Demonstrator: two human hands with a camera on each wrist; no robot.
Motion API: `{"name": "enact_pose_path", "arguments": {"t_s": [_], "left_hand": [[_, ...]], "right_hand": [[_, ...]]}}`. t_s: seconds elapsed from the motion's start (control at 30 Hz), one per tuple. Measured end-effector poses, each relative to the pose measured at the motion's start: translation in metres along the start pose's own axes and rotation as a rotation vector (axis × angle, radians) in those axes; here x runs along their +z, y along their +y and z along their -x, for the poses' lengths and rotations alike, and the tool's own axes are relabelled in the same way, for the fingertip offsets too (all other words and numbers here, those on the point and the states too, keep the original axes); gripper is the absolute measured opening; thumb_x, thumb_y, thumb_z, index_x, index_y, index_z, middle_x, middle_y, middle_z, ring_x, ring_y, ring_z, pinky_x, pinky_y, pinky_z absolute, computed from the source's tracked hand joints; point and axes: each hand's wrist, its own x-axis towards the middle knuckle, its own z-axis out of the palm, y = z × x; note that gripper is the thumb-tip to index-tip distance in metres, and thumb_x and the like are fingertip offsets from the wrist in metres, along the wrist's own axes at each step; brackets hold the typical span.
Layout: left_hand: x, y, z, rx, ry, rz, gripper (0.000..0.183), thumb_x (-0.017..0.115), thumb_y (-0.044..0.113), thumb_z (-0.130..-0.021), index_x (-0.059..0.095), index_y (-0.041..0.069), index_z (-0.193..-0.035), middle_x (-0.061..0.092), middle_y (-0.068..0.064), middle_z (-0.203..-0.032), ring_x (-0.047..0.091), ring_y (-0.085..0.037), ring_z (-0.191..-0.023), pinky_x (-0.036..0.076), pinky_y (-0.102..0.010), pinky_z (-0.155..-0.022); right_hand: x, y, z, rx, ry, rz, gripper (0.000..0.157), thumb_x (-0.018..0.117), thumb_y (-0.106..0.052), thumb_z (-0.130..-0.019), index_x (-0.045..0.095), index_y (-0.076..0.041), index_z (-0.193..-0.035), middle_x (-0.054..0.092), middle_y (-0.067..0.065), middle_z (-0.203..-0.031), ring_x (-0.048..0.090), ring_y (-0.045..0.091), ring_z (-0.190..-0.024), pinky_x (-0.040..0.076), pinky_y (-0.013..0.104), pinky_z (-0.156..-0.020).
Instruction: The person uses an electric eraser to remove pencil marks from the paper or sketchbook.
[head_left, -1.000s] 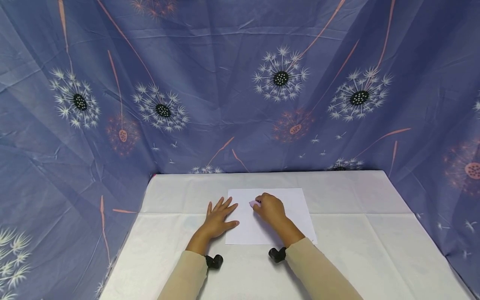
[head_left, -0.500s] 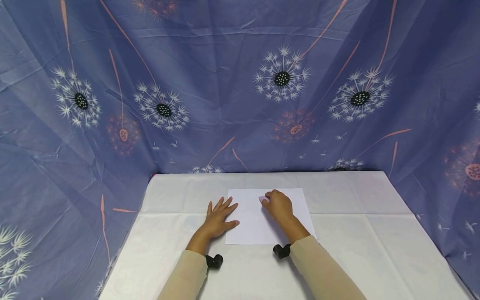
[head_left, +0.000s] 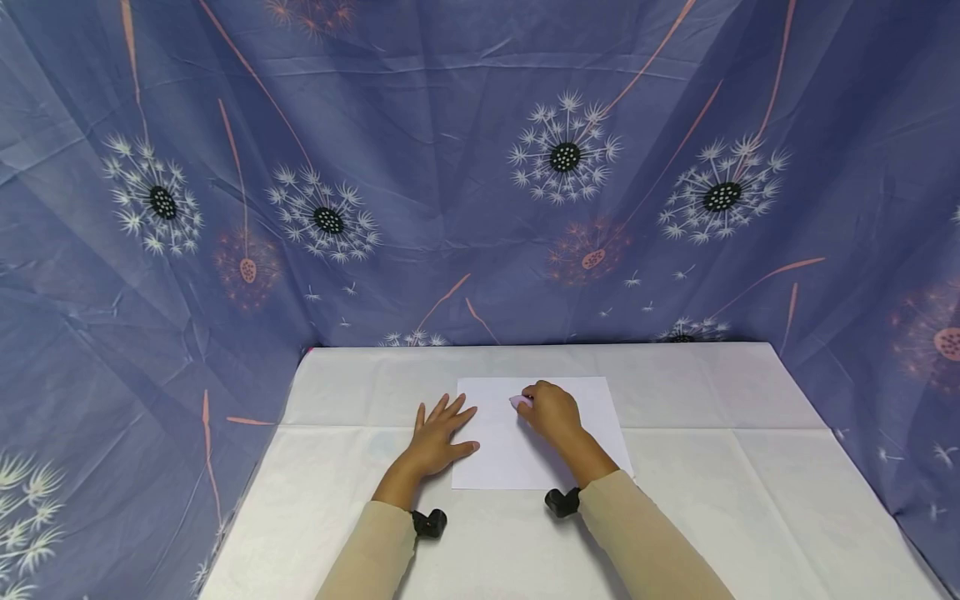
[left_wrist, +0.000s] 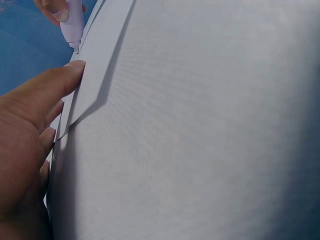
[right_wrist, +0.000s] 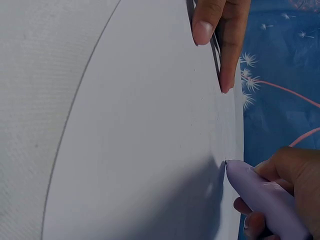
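Note:
A white sheet of paper (head_left: 487,462) lies on the white-covered table. My left hand (head_left: 435,443) rests with spread fingers on its left edge; in the left wrist view the thumb (left_wrist: 70,80) lies at the paper's edge. My right hand (head_left: 553,412) grips a thick lavender pen-shaped tool (right_wrist: 265,200) over the upper middle of the sheet. The tool tapers to a small narrow tip, which is right at the paper's surface in the right wrist view. Faint specks and marks show on the paper near that tip. The fingers hide part of the tool's body.
A white cloth (head_left: 697,467) with fold creases covers the table. Behind and beside it hangs a blue curtain (head_left: 450,167) printed with dandelions. Black wrist cameras, left (head_left: 429,523) and right (head_left: 562,502), sit just below the paper's lower edge.
My right hand has moved the lavender tool rightward across the paper, then slightly back left. The left hand has stayed in place on the sheet.

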Motion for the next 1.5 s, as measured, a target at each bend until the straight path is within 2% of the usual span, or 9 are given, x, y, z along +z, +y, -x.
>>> {"name": "enact_pose_path", "arguments": {"t_s": [0.23, 0.37, 0.6, 0.83, 1.07, 1.23, 1.5], "left_hand": [[0.0, 0.0, 0.0, 0.007, 0.005, -0.006, 0.067, 0.068, 0.046, -0.094, 0.046, 0.023, -0.153, 0.028, -0.003, -0.168, 0.014, -0.034, -0.159, -0.004, -0.067, -0.125], [0.0, 0.0, 0.0, 0.006, 0.001, -0.007, 0.068, 0.068, 0.046, -0.094, 0.046, 0.023, -0.154, 0.027, -0.003, -0.168, 0.014, -0.035, -0.159, -0.005, -0.067, -0.125], [0.001, 0.0, 0.0, 0.002, -0.008, -0.002, 0.068, 0.068, 0.046, -0.094, 0.046, 0.023, -0.154, 0.027, -0.003, -0.169, 0.013, -0.034, -0.159, -0.006, -0.066, -0.125], [0.0, 0.0, 0.0, -0.019, -0.012, -0.005, 0.067, 0.067, 0.047, -0.095, 0.044, 0.027, -0.154, 0.025, 0.001, -0.169, 0.011, -0.031, -0.16, -0.007, -0.064, -0.126], [0.0, 0.0, 0.001, -0.001, -0.004, 0.007, 0.067, 0.068, 0.046, -0.094, 0.045, 0.024, -0.154, 0.026, -0.002, -0.169, 0.012, -0.033, -0.159, -0.006, -0.065, -0.125], [-0.001, 0.0, 0.001, 0.009, 0.001, 0.009, 0.067, 0.068, 0.045, -0.094, 0.046, 0.022, -0.153, 0.028, -0.005, -0.168, 0.014, -0.035, -0.158, -0.004, -0.067, -0.124], [0.0, 0.0, 0.0, -0.013, -0.022, -0.008, 0.068, 0.068, 0.046, -0.094, 0.044, 0.025, -0.155, 0.025, -0.002, -0.169, 0.012, -0.032, -0.159, -0.007, -0.065, -0.125]], "right_hand": [[0.0, 0.0, -0.001, 0.054, -0.028, 0.003, 0.026, 0.074, -0.029, -0.092, 0.079, -0.01, -0.108, 0.075, 0.011, -0.101, 0.072, 0.034, -0.096, 0.058, 0.048, -0.082], [0.0, 0.0, -0.002, 0.035, -0.052, 0.008, 0.025, 0.074, -0.031, -0.092, 0.079, -0.011, -0.106, 0.075, 0.009, -0.102, 0.072, 0.031, -0.096, 0.058, 0.047, -0.082], [-0.002, 0.002, -0.002, 0.061, -0.032, 0.015, 0.024, 0.074, -0.027, -0.091, 0.079, -0.011, -0.108, 0.075, 0.01, -0.101, 0.072, 0.033, -0.095, 0.057, 0.048, -0.079], [-0.003, -0.003, -0.004, 0.014, -0.07, 0.027, 0.023, 0.074, -0.028, -0.091, 0.079, -0.011, -0.107, 0.075, 0.009, -0.103, 0.072, 0.031, -0.098, 0.058, 0.046, -0.084], [-0.007, 0.001, -0.006, 0.044, -0.08, 0.044, 0.025, 0.074, -0.024, -0.09, 0.078, -0.01, -0.11, 0.075, 0.01, -0.107, 0.072, 0.032, -0.102, 0.058, 0.047, -0.087], [-0.009, 0.002, -0.008, 0.007, -0.096, 0.051, 0.028, 0.074, -0.026, -0.09, 0.078, -0.01, -0.112, 0.075, 0.009, -0.106, 0.072, 0.033, -0.1, 0.058, 0.047, -0.085], [-0.012, 0.001, -0.008, 0.02, -0.098, 0.061, 0.029, 0.075, -0.027, -0.09, 0.078, -0.011, -0.113, 0.074, 0.008, -0.105, 0.072, 0.033, -0.099, 0.058, 0.048, -0.085]]}}
